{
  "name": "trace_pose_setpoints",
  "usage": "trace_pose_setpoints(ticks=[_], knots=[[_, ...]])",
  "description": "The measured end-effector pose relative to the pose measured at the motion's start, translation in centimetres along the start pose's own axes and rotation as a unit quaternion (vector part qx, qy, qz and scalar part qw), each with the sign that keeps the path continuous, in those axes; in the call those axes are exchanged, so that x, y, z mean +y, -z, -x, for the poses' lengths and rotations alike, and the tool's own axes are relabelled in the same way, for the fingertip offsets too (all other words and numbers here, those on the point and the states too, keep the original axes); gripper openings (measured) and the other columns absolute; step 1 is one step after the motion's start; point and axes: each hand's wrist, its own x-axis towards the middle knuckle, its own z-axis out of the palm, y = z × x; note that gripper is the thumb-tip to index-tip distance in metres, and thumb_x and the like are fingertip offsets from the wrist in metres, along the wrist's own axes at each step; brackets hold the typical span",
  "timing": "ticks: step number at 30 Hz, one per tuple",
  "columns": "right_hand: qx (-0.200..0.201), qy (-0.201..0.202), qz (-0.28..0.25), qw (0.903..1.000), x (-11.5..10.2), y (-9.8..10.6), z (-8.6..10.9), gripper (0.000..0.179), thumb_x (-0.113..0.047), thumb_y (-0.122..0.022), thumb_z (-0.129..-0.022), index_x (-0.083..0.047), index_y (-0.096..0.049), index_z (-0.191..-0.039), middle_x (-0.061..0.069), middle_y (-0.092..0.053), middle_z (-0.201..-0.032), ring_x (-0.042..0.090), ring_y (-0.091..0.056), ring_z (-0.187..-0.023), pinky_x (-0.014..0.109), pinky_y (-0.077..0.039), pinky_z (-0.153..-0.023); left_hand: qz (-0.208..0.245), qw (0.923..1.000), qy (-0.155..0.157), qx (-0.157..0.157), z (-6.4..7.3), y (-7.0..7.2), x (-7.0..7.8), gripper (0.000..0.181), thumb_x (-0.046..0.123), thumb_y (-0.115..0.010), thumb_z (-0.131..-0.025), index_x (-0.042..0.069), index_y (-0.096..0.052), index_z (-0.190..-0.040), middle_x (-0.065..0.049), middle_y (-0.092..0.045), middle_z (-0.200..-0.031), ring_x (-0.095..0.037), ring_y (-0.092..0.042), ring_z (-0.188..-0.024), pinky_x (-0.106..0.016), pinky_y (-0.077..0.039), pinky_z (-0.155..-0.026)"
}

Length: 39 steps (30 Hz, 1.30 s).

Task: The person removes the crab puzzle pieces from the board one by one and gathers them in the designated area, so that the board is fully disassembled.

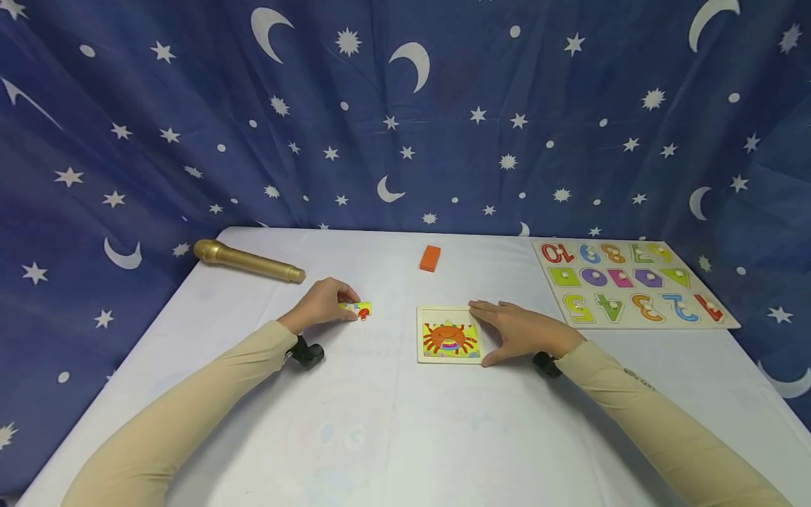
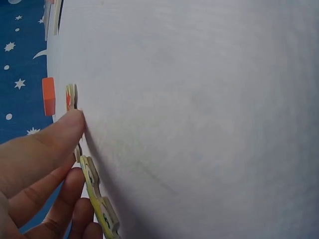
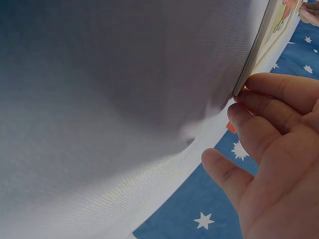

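Note:
My left hand is left of the middle of the table, pinching a yellow jigsaw puzzle piece with a red figure on it. In the left wrist view, the thumb lies on it, and a knobbed, yellow-edged piece shows beside the fingers. At the centre lies a pale wooden puzzle tray with an orange crab picture in its lower part; the upper strip is bare. My right hand rests at the tray's right edge, fingers extended and fingertips at the upper right corner, thumb near the lower one.
An orange block lies behind the tray. The gold microphone is at the back left. A number and shape puzzle board occupies the back right. Behind the white table hangs a blue curtain with moons and stars.

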Motion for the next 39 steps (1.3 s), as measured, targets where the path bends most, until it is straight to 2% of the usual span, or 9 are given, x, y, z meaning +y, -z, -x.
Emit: trace_pose_setpoints(ticks=[3, 6, 10, 14, 21, 24, 28, 39], knots=[[0.003, 0.003, 0.001, 1.0, 0.0, 0.1, 0.0, 0.099, -0.056, -0.076, -0.068, -0.002, -0.04, -0.141, 0.014, -0.036, -0.15, 0.03, -0.035, -0.138, 0.052, -0.026, -0.112, 0.0, 1.0, 0.002, -0.002, -0.1, 0.2, 0.2, 0.032, 0.012, -0.081, -0.072, 0.003, -0.071, -0.101, -0.012, -0.07, -0.103, -0.024, -0.063, -0.097, -0.038, -0.049, -0.089], [0.007, 0.009, -0.001, 0.9999, 0.0, 0.1, 0.1, 0.098, -0.056, -0.077, -0.068, -0.001, -0.04, -0.141, 0.015, -0.036, -0.149, 0.03, -0.035, -0.138, 0.052, -0.026, -0.112, -0.007, 0.9999, -0.01, 0.0, -0.1, 0.3, 0.7, 0.034, 0.014, -0.078, -0.075, 0.004, -0.069, -0.106, -0.012, -0.068, -0.109, -0.025, -0.06, -0.101, -0.039, -0.048, -0.09], [0.007, 0.011, -0.003, 0.9999, 0.1, 0.1, 0.1, 0.099, -0.055, -0.077, -0.067, -0.001, -0.04, -0.141, 0.015, -0.036, -0.149, 0.031, -0.036, -0.138, 0.052, -0.026, -0.112, 0.0, 0.9987, -0.051, 0.008, 0.2, 0.0, 2.8, 0.035, 0.016, -0.074, -0.08, 0.005, -0.067, -0.113, -0.012, -0.065, -0.114, -0.028, -0.057, -0.105, -0.041, -0.046, -0.092], [0.004, 0.005, -0.006, 1.0, 0.1, 0.1, 0.2, 0.101, -0.057, -0.076, -0.067, -0.002, -0.037, -0.143, 0.014, -0.034, -0.151, 0.031, -0.034, -0.138, 0.052, -0.025, -0.113, 0.002, 0.9947, -0.103, 0.007, 0.6, -1.6, 5.4, 0.035, 0.017, -0.073, -0.081, 0.005, -0.066, -0.114, -0.01, -0.065, -0.112, -0.027, -0.058, -0.105, -0.04, -0.046, -0.093], [0.011, 0.024, -0.011, 0.9996, -0.4, 0.2, 0.0, 0.096, -0.056, -0.075, -0.069, -0.005, -0.04, -0.142, 0.012, -0.032, -0.152, 0.03, -0.033, -0.139, 0.053, -0.025, -0.112, -0.055, 0.9882, -0.138, -0.036, 0.7, -5.0, 8.4, 0.041, 0.02, -0.075, -0.08, 0.004, -0.065, -0.117, -0.008, -0.066, -0.108, -0.022, -0.059, -0.101, -0.035, -0.047, -0.091], [0.012, 0.03, -0.01, 0.9994, -0.7, 0.1, -0.1, 0.093, -0.056, -0.075, -0.07, -0.005, -0.042, -0.141, 0.013, -0.033, -0.152, 0.029, -0.033, -0.139, 0.054, -0.025, -0.112, -0.079, 0.9847, -0.149, -0.045, 0.8, -5.9, 8.9, 0.042, 0.022, -0.076, -0.079, 0.004, -0.066, -0.116, -0.007, -0.065, -0.109, -0.02, -0.058, -0.098, -0.033, -0.046, -0.09], [0.008, 0.03, -0.008, 0.9995, -1.0, 0.0, -0.2, 0.09, -0.053, -0.075, -0.071, -0.004, -0.043, -0.14, 0.013, -0.033, -0.151, 0.03, -0.033, -0.139, 0.053, -0.025, -0.112, -0.091, 0.9839, -0.146, -0.049, 0.8, -6.6, 9.1, 0.041, 0.023, -0.076, -0.078, 0.006, -0.067, -0.114, -0.007, -0.062, -0.108, -0.017, -0.054, -0.093, -0.032, -0.045, -0.087], [0.004, 0.02, -0.005, 0.9998, -1.3, -0.1, -0.2, 0.087, -0.051, -0.076, -0.072, -0.004, -0.045, -0.139, 0.013, -0.034, -0.151, 0.03, -0.037, -0.137, 0.051, -0.028, -0.112, -0.095, 0.985, -0.14, -0.031, 0.5, -6.9, 9.3, 0.033, 0.021, -0.076, -0.079, 0.005, -0.068, -0.106, -0.006, -0.063, -0.103, -0.018, -0.055, -0.094, -0.033, -0.045, -0.088]])
